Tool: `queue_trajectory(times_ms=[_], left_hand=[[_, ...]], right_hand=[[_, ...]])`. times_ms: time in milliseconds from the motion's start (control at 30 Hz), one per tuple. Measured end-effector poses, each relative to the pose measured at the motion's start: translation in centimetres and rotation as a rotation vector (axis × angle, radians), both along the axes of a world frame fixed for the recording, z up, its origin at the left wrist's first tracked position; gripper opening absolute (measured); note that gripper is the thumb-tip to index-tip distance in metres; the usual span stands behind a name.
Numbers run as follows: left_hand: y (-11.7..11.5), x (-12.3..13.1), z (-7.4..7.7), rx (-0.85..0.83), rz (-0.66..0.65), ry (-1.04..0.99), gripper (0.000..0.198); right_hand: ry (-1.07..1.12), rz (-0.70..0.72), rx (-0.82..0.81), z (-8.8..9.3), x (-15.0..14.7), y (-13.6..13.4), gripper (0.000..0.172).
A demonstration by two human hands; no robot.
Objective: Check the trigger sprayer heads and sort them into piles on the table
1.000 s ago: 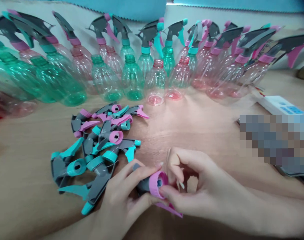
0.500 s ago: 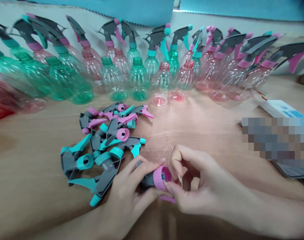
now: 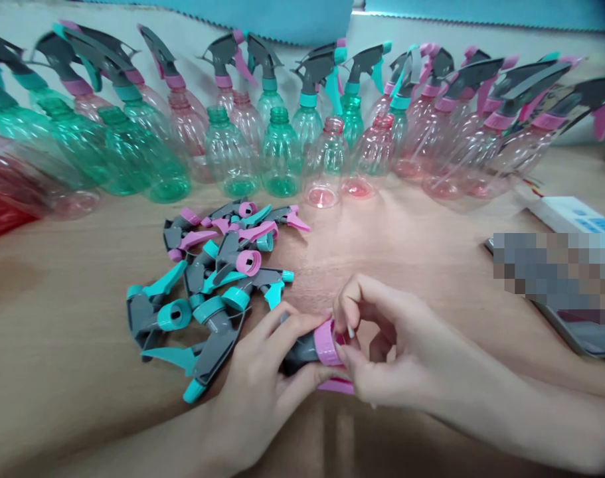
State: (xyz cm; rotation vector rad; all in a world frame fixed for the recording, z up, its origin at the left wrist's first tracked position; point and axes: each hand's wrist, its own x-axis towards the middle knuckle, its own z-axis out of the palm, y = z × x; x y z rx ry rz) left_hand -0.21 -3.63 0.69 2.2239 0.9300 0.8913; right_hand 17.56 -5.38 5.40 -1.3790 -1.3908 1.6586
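My left hand (image 3: 267,372) is closed around a grey trigger sprayer head (image 3: 302,348) with a pink screw collar (image 3: 325,343), which points right. Part of its pink trigger (image 3: 338,386) shows below the fingers. At the collar's open end, my right hand (image 3: 382,352) has thumb and fingers bent in a pinch at the rim; whatever they may hold is hidden. Left of my hands lies a pile of loose sprayer heads (image 3: 216,334), grey with teal or pink collars and triggers.
Behind the pile stand open green bottles (image 3: 281,156) and open pink bottles (image 3: 327,159). Bottles with sprayer heads fitted (image 3: 309,99) line the wall. A red plastic bag (image 3: 3,216) is at left. A partly blurred dark-edged device (image 3: 571,332) and a white box (image 3: 571,216) lie at right.
The view has shifted slightly. The collar has turned so that its opening shows less, and my right fingertips are closer in at its rim. My left hand keeps its hold on the sprayer head.
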Motion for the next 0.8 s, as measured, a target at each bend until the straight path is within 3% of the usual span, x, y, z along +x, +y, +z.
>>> queue_trajectory(times_ms=[200, 300, 467, 567, 633, 700, 800], left_hand=[[0.0, -0.1, -0.3, 0.016, -0.029, -0.001, 0.014], [0.1, -0.2, -0.2, 0.031, -0.035, 0.015, 0.015], [0.0, -0.3, -0.3, 0.037, -0.086, 0.014, 0.02], [-0.2, -0.3, -0.7, 0.05, -0.095, 0.015, 0.025], [-0.3, -0.3, -0.8, 0.048, -0.093, 0.026, 0.027], [-0.3, -0.3, -0.9, 0.043, -0.096, 0.006, 0.027], [-0.2, -0.4, -0.9, 0.014, -0.113, -0.046, 0.031]], right_hand=[[0.012, 0.004, 0.012, -0.7, 0.2, 0.1, 0.025], [-0.146, 0.017, 0.114, -0.5, 0.2, 0.1, 0.023], [-0.518, -0.017, 0.472, -0.8, 0.0, -1.0, 0.019], [-0.628, -0.068, 0.72, -1.7, -0.2, -1.8, 0.02], [-0.669, -0.082, 0.796, -2.1, -0.4, -2.0, 0.019], [-0.686, -0.071, 0.787, -2.0, -0.3, -2.0, 0.018], [-0.597, -0.025, 0.639, -0.9, 0.6, -1.4, 0.019]])
